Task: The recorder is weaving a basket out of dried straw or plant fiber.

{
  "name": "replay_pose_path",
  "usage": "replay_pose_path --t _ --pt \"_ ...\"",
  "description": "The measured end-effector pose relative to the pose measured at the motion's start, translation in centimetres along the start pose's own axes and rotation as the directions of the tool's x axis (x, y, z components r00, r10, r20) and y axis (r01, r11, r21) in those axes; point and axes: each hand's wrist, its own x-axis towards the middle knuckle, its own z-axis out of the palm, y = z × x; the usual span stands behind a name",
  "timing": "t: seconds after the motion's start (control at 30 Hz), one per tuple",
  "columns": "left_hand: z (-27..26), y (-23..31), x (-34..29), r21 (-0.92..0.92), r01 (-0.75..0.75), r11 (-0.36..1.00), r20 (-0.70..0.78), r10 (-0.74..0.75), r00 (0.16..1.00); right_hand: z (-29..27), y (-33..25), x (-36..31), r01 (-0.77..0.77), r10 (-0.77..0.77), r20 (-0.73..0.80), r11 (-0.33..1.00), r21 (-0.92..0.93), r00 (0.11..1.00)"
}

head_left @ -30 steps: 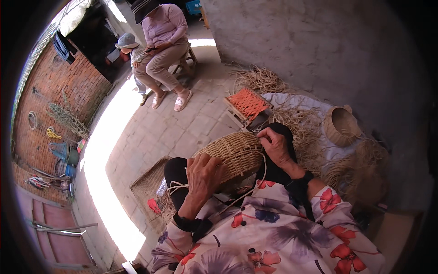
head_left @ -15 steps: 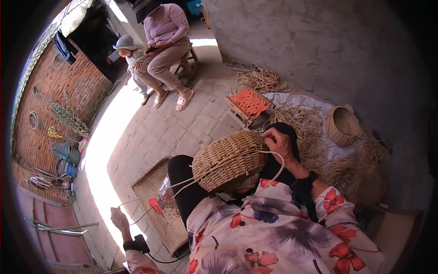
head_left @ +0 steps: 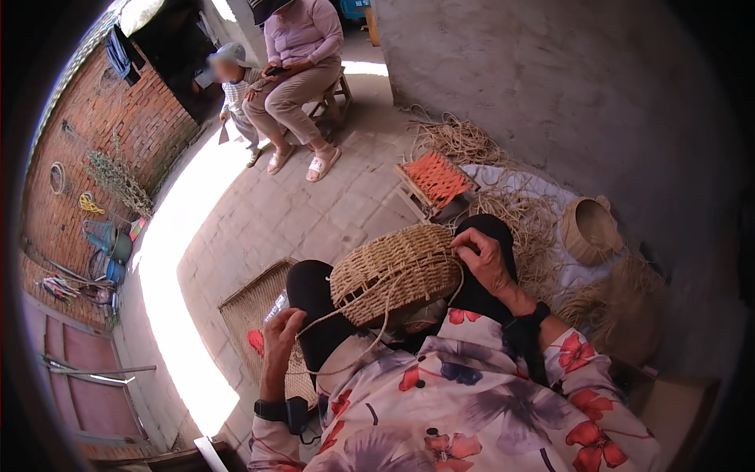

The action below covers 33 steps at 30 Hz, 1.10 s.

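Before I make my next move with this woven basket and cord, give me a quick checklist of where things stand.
1. Woven basket between the knees: ok, it sits there.
2. Right hand at the basket: ok, fingers at its right end; how firmly they grip, cannot tell.
3. Left hand at the cord: ok, the cord runs to it; the exact grip, cannot tell.
4. Cord drawn snug: not ok, a slack loop hangs in front of the basket.
5. Basket's inside: cannot tell, hidden from this view.
6. Orange-topped stool apart from the basket: ok, it stands beyond it.
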Motion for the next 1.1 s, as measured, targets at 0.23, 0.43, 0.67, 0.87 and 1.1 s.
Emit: replay_pose_path --t 0.23,0.43,0.67,0.87,1.1 --pt "11.4 8.9 -0.8 0.332 -0.561 0.758 0.363 0.446 0.818 0.1 0.4 0.3 -0.033 0.033 0.006 0.999 -0.032 0.999" --pt "5.8 5.6 1.9 0.023 -0.214 0.977 0.036 0.213 0.976 -0.6 0.3 -0.1 -0.067 0.067 -0.008 0.998 -0.012 0.998" --pt "-10.8 -5.0 3.8 0.344 0.153 0.927 -0.619 0.101 0.779 0.3 -1.1 -0.3 0.069 -0.070 -0.055 0.997 -0.030 0.996" --pt "2.4 1.0 0.9 0.350 -0.235 0.907 -0.133 0.297 0.946 1.7 -3.3 -0.1 0.350 -0.352 0.045 0.891 -0.289 0.935" --pt "3.9 2.9 -1.1 0.231 -0.275 0.933 0.212 0.228 0.950 1.7 -3.9 -0.3 0.404 -0.379 0.142 0.862 -0.306 0.915"
